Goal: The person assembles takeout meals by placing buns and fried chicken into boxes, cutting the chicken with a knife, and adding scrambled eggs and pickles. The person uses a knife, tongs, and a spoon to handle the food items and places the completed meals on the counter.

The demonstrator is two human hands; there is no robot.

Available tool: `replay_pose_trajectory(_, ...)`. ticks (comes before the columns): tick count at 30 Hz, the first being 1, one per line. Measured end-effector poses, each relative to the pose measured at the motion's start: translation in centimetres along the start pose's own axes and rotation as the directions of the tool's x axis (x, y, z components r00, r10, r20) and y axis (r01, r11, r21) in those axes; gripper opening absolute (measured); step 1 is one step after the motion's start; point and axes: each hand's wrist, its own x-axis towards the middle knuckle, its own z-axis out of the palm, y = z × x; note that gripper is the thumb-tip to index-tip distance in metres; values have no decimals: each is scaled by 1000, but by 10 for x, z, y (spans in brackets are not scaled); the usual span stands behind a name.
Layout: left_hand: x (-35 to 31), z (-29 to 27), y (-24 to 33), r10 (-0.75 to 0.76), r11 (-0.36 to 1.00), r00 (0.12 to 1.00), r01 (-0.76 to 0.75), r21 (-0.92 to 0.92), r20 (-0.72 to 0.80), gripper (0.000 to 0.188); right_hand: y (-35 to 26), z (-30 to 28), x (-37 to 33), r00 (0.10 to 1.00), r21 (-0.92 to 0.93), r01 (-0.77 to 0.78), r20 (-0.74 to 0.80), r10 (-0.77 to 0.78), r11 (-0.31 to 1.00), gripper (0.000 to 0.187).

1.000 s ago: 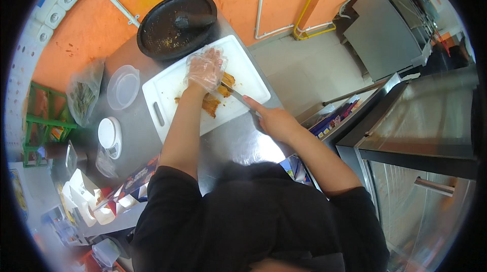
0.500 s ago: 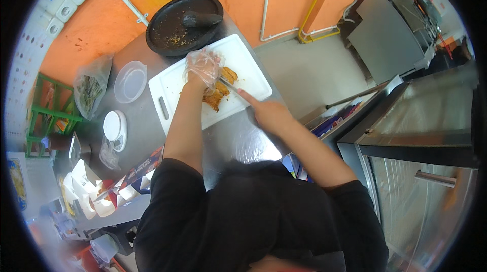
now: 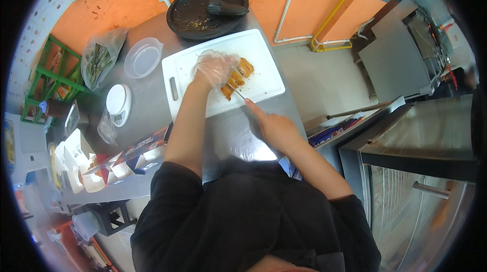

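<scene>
A golden-brown piece of fried, breaded meat (image 3: 245,67), cut across into strips, lies on a white cutting board (image 3: 268,80). My left hand (image 3: 215,67) wears a clear plastic glove. Its bent fingers hold the meat from the left side, and the glove hides part of it. My bare right hand (image 3: 277,129), at the board's near right edge, is closed round a knife with the index finger stretched along it. The thin knife blade (image 3: 235,90) points up and left into the meat near its closest end. Crumbs dot the board.
Behind the board stands a dark stone mortar (image 3: 182,24) with a pestle (image 3: 226,8) in it. To the left are a clear plastic bowl (image 3: 143,58), a white kitchen scale (image 3: 118,101), a bag of greens (image 3: 98,61), a green basket (image 3: 49,73) and open cardboard boxes (image 3: 77,146).
The knife has moved toward the near end of the meat, and my right hand has come closer to me. My left hand still holds the meat. The whole view has shifted slightly.
</scene>
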Motion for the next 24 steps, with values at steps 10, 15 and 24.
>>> replay_pose_trajectory(10,15,44,-5,-61,991,997,55,-126,-48,50,15,11,21,989,59,-34,145,25,998,73)
replay_pose_trajectory(15,11,27,-11,-175,956,985,169,-238,-4,49,15,0,20,999,-102,10,34,-7,995,72)
replay_pose_trajectory(24,-3,41,-13,-158,972,972,122,-203,-175,54,2,1,3,999,-38,14,34,-13,999,76)
